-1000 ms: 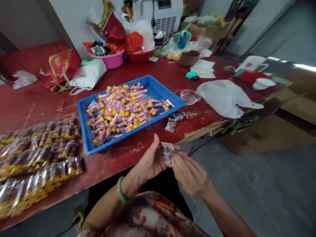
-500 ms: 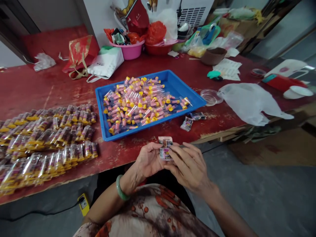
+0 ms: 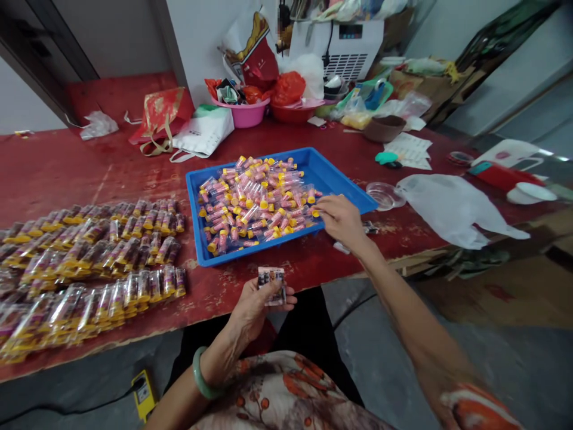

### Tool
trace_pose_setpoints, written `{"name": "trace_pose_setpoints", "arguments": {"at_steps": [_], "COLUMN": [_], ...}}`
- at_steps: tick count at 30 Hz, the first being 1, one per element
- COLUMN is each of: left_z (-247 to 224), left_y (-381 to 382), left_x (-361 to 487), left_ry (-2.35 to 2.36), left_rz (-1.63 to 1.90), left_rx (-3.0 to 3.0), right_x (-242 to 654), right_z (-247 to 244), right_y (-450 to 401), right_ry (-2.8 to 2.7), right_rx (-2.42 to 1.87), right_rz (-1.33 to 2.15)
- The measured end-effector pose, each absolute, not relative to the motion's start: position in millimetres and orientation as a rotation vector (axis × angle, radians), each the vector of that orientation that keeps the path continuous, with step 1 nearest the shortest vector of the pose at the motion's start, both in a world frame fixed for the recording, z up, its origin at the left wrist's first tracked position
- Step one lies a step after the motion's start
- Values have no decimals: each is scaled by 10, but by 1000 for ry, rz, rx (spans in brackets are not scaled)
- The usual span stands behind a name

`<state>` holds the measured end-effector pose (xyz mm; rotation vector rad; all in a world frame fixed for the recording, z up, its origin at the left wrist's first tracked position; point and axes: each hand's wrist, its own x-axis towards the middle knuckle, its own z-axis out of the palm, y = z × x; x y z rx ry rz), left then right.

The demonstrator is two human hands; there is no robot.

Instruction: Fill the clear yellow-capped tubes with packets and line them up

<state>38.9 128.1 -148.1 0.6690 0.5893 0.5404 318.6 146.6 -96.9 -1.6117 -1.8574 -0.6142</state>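
Note:
My left hand (image 3: pixel 256 304) is closed on a small printed packet (image 3: pixel 271 285), its thumb across the front, just off the table's near edge. Over the right part of the blue tray (image 3: pixel 286 232) is my right hand (image 3: pixel 340 218), its fingers bent down at the yellow-capped tubes. Whether those fingertips grip a tube cannot be made out. Pink-filled clear tubes (image 3: pixel 250 200) lie heaped in the tray. To the left, rows of dark-filled tubes with yellow caps (image 3: pixel 107 251) lie on the red table (image 3: pixel 147 179).
Small packets (image 3: pixel 342 246) lie partly hidden below my right forearm. A clear round lid (image 3: pixel 385 194) and a white plastic bag (image 3: pixel 456 206) are to the right. Bags and a pink basin (image 3: pixel 246 115) line the back.
My right hand has left the packet and moved up and over the tray. My left hand keeps the packet and has shifted left. The camera view has tilted up slightly.

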Motion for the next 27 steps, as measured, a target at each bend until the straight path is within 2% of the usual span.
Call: {"name": "trace_pose_setpoints", "arguments": {"at_steps": [6,10,13,15,18,20,23,27], "left_z": [-1451,-1464,-1477,-1492,-1522,-1536,-1526,-1477], "left_y": [1328,1358,1376,1383,1375,1351,1290,1203], "left_x": [333,320,344,379,447,490,536,570], "left_ry": [683,705,684,682,712,732,722,678], "left_rz": [632,628,648,653,643,648,629,610], "left_rx": [635,600,578,560,511,493,491,494], "right_x": [3374,3431,3324,3100,2580,2216,1817,1625], "right_z": [-1072,-1072,-1090,-1141,-1284,-1400,-1544,-1622], "right_y": [2053,1920,1583,1281,854,671,571,579], "right_ry": [-2162,-2095,-1809,-1557,-1083,-825,-562,-459], "right_rx": [-1708,-1778,-1774,-1658,-1230,-1047,-996,-1056], "right_rz": [-391,-356,-326,-123,562,858,1022,981]}}
